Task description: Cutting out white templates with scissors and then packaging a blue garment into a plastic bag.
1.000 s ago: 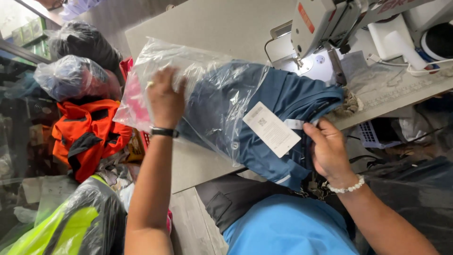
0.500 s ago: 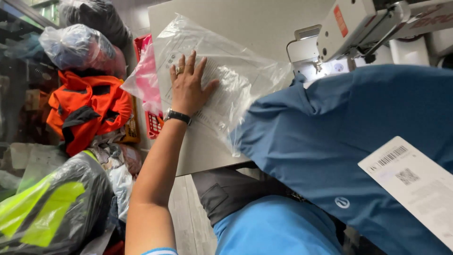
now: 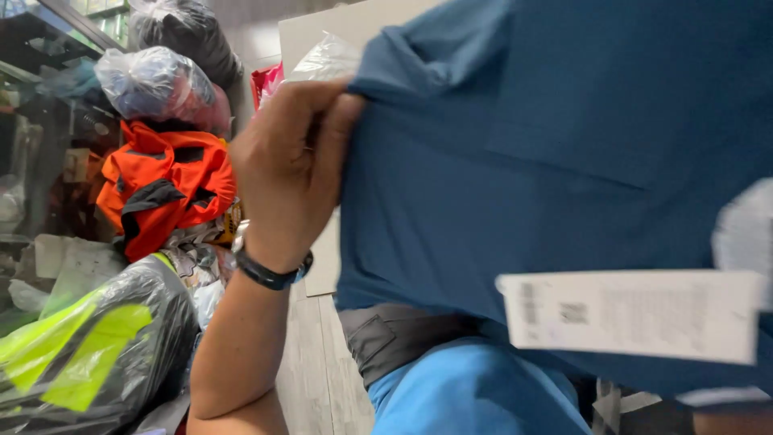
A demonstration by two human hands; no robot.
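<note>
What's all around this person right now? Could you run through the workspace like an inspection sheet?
Surface: pale table, mostly hidden behind cloth.
Things in hand: dark blue garment held up close to the camera; blurred white paper tag hangs on it.
Clutter: clear plastic bag on the table.
Hands: left hand pinches the garment's edge; right hand not in view.
Cables: nothing seen.
Surroundings: orange jacket, bagged bundles, yellow-green vest in a bag.

Pale table, grey plank floor, bagged clothing piled left
</note>
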